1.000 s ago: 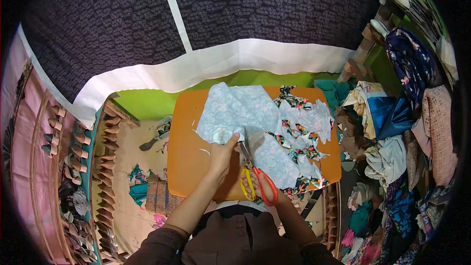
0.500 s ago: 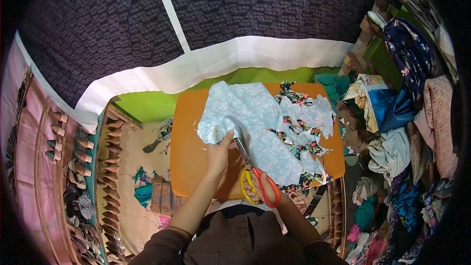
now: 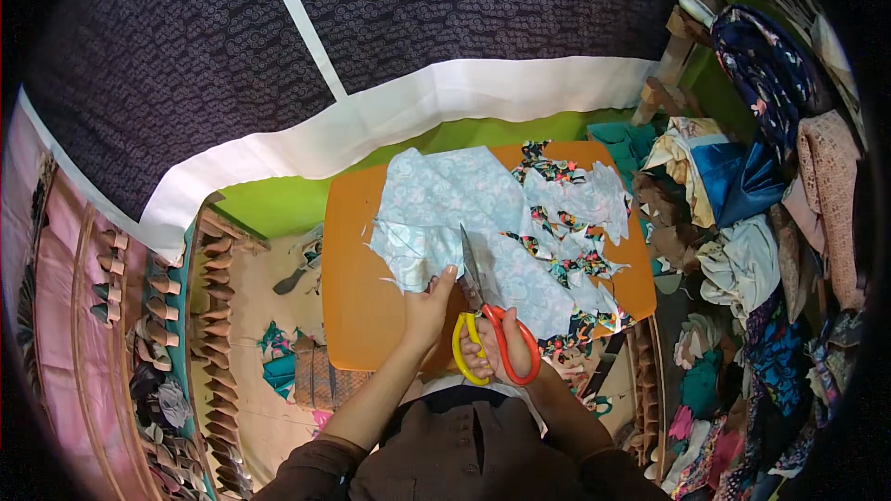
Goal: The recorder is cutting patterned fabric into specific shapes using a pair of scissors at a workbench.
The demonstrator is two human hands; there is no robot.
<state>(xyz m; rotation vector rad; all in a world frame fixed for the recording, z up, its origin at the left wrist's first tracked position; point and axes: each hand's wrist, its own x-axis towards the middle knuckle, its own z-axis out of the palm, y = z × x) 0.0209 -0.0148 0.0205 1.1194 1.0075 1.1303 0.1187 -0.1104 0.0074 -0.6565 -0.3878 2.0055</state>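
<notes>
A pale blue floral fabric (image 3: 455,181) lies over the middle of the orange table (image 3: 357,311). My left hand (image 3: 432,308) pinches its near edge between thumb and fingers. Close to the right of that thumb are the metal blades of the scissors (image 3: 471,269), pointing away from me across the cloth. My right hand (image 3: 498,357) grips their handles, one loop yellow and the other red. Along the fabric's right side lie ragged pieces of dark, brightly flowered cloth (image 3: 559,171) and pale scraps (image 3: 603,204).
Piled cloth, including a blue satin piece (image 3: 742,187) and a white bundle (image 3: 740,269), crowds the right side. Racks with rows of wooden shoe-shaped forms (image 3: 219,308) stand to the left. A dark patterned curtain (image 3: 501,9) with a white border hangs beyond the table.
My left hand has shifted right and a little nearer to me. The fabric's bunched left part has spread flatter. The scissors' blades have moved slightly right.
</notes>
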